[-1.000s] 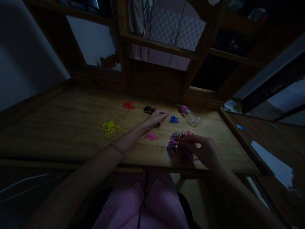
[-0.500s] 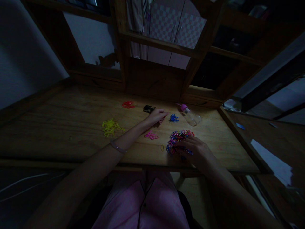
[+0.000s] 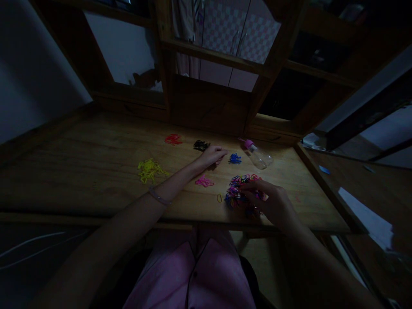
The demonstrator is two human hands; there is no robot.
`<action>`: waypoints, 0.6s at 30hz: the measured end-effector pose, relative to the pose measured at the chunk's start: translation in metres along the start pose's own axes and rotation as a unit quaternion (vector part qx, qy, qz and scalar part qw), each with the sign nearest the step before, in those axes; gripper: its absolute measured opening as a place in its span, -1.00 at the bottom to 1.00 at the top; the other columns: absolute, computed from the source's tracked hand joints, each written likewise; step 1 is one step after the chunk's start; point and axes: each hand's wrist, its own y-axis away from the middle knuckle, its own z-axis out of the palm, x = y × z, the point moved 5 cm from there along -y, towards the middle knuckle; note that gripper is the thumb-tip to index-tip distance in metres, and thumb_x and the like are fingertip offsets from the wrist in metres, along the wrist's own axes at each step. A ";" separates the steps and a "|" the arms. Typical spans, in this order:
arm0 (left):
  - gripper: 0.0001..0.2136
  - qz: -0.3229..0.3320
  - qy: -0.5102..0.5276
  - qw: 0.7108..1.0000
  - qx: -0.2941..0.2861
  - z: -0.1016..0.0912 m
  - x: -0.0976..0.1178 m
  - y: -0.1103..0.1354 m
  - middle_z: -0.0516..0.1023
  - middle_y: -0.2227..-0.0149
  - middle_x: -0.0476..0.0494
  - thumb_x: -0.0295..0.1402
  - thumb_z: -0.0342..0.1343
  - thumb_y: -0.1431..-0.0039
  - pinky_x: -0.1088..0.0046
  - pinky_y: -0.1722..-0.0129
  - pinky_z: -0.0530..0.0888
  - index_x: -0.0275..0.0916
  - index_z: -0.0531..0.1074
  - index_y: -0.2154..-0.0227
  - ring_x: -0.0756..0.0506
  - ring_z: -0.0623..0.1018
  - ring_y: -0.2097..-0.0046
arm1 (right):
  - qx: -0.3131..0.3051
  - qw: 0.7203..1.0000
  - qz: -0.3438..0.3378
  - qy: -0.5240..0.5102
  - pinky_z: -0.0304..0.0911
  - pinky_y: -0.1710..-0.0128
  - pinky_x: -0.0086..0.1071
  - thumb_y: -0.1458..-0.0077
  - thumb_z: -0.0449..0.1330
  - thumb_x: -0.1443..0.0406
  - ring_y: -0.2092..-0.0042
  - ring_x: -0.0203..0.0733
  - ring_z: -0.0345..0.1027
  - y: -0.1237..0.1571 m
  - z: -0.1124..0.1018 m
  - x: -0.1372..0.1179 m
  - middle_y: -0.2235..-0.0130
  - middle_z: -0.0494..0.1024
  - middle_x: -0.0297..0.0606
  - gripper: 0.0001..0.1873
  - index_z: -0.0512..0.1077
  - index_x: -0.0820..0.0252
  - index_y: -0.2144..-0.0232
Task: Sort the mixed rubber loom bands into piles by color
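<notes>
My right hand [image 3: 268, 198] is over a mixed heap of coloured paper clips [image 3: 236, 195], thumb and forefinger pinched together at what looks like a paper clip. My left hand [image 3: 210, 157] rests on the desk with curled fingers, between the black paper clips [image 3: 200, 145] and the blue ones [image 3: 234, 159]; whatever it holds is hidden. Pink paper clips [image 3: 204, 182] lie below the left wrist. One yellow paper clip [image 3: 219, 198] sits alone just left of the mixed heap. Further left are piles of yellow paper clips [image 3: 149, 170] and red ones [image 3: 173, 139].
A clear bottle with a pink cap [image 3: 257, 155] lies on its side behind the mixed heap. The wooden desk [image 3: 80, 171] has shelving along its back and a raised edge at the right. White paper [image 3: 367, 216] lies on a surface beyond that edge.
My right hand has lifted slightly off the mixed heap, going from spread fingers to a thumb-and-forefinger pinch. More of the heap shows beneath it. My left hand stays in place.
</notes>
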 end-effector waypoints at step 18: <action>-0.71 0.000 -0.003 1.000 -0.004 0.002 0.004 0.004 0.13 0.67 0.14 -0.46 0.03 -0.26 0.62 0.68 0.04 -0.23 0.16 0.59 0.16 0.15 0.71 | -0.090 0.992 -0.058 0.059 0.31 0.17 -0.34 -0.12 0.13 0.45 0.17 -0.17 0.43 -0.010 0.021 -0.010 0.20 0.55 -0.25 -0.74 0.53 0.08 0.19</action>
